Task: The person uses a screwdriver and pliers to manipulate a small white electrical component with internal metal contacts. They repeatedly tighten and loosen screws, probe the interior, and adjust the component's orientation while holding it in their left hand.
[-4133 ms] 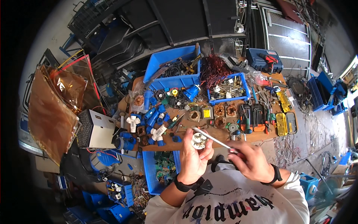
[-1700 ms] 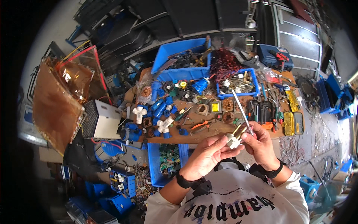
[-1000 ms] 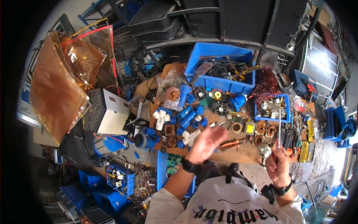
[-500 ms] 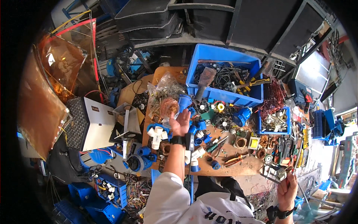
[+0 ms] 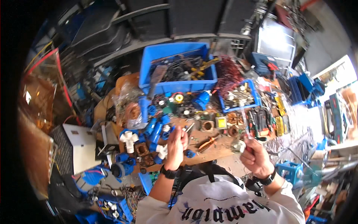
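Observation:
My left hand [image 5: 176,145] hovers over the front of the wooden bench, fingers loosely extended upward, with nothing visible held. Blue pipe fittings [image 5: 155,132] and white fittings [image 5: 129,140] lie beside it. My right hand [image 5: 254,158] is closed on a screwdriver [image 5: 246,127], its long pale shaft pointing up over the tools. A pale plug-like piece [image 5: 237,146], blurred, is at those fingers. Pliers with orange handles [image 5: 206,144] lie between my hands, near a box with a yellow top [image 5: 222,123] and a rusty square part [image 5: 207,126].
At the back stand a large blue bin [image 5: 178,87] of cables and tools, red wire [image 5: 228,71] and a tray of bolts [image 5: 239,109]. A white-fronted box [image 5: 82,147] and amber sheets [image 5: 39,97] are left; hand tools [image 5: 263,123] lie right.
My left hand let go of the plug-like piece, reached toward the bagged part at the back left, then came back and turned. My right hand kept the screwdriver. The view swung left, then back.

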### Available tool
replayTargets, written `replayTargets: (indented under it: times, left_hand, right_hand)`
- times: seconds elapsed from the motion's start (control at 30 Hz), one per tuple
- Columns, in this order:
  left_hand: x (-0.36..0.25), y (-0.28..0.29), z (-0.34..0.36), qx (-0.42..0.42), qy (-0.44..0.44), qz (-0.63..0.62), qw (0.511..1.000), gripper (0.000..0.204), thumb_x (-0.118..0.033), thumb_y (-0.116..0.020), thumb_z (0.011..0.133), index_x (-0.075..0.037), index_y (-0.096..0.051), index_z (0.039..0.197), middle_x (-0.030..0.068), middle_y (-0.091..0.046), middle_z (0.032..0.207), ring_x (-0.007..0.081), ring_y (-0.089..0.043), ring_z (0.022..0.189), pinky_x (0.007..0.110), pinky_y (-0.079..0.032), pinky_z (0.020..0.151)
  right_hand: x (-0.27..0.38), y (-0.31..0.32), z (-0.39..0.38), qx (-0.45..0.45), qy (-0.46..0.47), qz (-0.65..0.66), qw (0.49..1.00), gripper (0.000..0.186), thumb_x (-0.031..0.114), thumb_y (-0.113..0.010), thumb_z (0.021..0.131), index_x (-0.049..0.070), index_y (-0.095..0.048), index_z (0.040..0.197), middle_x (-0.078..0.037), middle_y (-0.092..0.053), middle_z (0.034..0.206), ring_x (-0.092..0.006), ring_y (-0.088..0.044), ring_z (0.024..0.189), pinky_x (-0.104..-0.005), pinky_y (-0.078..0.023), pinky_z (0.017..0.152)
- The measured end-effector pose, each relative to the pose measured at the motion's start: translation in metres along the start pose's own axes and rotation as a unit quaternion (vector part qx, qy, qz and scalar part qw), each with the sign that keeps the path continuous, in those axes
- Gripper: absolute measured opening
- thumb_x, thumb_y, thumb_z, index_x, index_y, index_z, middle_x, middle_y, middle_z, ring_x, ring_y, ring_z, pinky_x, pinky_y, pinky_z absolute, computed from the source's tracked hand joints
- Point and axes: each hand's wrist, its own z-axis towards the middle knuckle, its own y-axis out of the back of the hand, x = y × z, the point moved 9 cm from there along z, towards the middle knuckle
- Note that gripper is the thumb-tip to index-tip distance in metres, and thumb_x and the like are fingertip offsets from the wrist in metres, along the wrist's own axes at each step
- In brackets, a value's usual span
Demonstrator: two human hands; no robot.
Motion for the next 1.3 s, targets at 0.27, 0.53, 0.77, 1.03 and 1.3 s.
replayTargets:
  times: [0.27,0.53,0.77,1.03,1.3]
  left_hand:
    - [-0.014,-0.198,-0.081,0.263,-0.157,0.294,0.905,0.041,-0.021,-0.078,0.081,-0.007,-0.052,0.11,-0.0006,-0.054,0.092,0.0056,-0.049,0.075,0.02,-0.042,0.063]
    - [0.014,-0.337,-0.145,0.307,-0.372,0.468,0.74,0.055,-0.011,-0.085,0.067,-0.008,-0.06,0.117,0.0095,-0.057,0.117,0.022,-0.061,0.097,0.031,-0.051,0.078]
    - [0.038,-0.363,-0.159,0.271,-0.359,0.451,0.771,0.051,-0.013,-0.085,0.066,-0.006,-0.065,0.112,0.0101,-0.065,0.105,0.0244,-0.064,0.091,0.033,-0.052,0.079]
    - [0.032,-0.373,-0.173,0.263,-0.36,0.439,0.78,0.047,-0.013,-0.083,0.07,-0.008,-0.063,0.113,0.0084,-0.062,0.101,0.0241,-0.064,0.087,0.034,-0.052,0.073]
    - [0.005,-0.365,-0.187,0.184,-0.426,0.49,0.738,0.047,-0.012,-0.088,0.06,-0.004,-0.068,0.102,0.0073,-0.064,0.092,0.0219,-0.061,0.083,0.032,-0.049,0.074]
  right_hand:
    - [0.024,0.063,-0.043,0.094,-0.099,0.152,0.979,0.012,0.017,-0.055,0.096,0.006,-0.054,0.093,0.001,-0.055,0.069,-0.0037,-0.036,0.04,-0.0175,-0.032,0.035]
    - [0.052,0.128,-0.086,0.141,-0.102,0.194,0.966,0.013,0.019,-0.054,0.097,0.006,-0.053,0.096,0.001,-0.054,0.067,-0.0033,-0.037,0.04,-0.0168,-0.033,0.034]
    - [0.066,0.156,-0.11,0.123,-0.106,0.18,0.97,0.018,0.023,-0.055,0.097,0.006,-0.054,0.095,-0.001,-0.056,0.07,-0.0026,-0.037,0.04,-0.0162,-0.033,0.035]
    - [0.075,0.161,-0.124,0.156,-0.067,0.104,0.98,0.019,0.024,-0.053,0.098,0.005,-0.056,0.101,-0.002,-0.06,0.08,-0.0034,-0.037,0.043,-0.0173,-0.031,0.036]
    - [0.13,0.173,-0.162,0.094,0.165,-0.282,0.94,0.036,0.015,-0.057,0.095,0.003,-0.051,0.128,0.004,-0.056,0.087,-0.001,-0.038,0.055,-0.0175,-0.03,0.048]
